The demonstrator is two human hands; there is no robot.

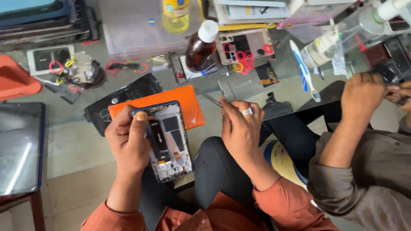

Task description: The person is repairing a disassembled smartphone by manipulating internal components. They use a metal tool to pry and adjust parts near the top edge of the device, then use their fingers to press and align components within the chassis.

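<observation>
My left hand point(127, 143) grips an opened phone frame point(168, 143) with a blue rim, its bare inner side facing up, held over my lap. The thumb presses on the frame's upper left. My right hand point(239, 128), wearing a ring, pinches thin metal tweezers point(211, 100) whose tip points up and left, just right of the frame. An orange pad point(188, 102) lies on the glass table directly behind the phone frame.
A brown bottle with a white cap point(201, 47), another open phone back point(245, 46), a toothbrush point(303, 70) and a clear squeeze bottle point(319, 48) sit on the table. A co-worker's hands point(364, 94) work at the right. A dark tablet point(19, 145) lies at the left.
</observation>
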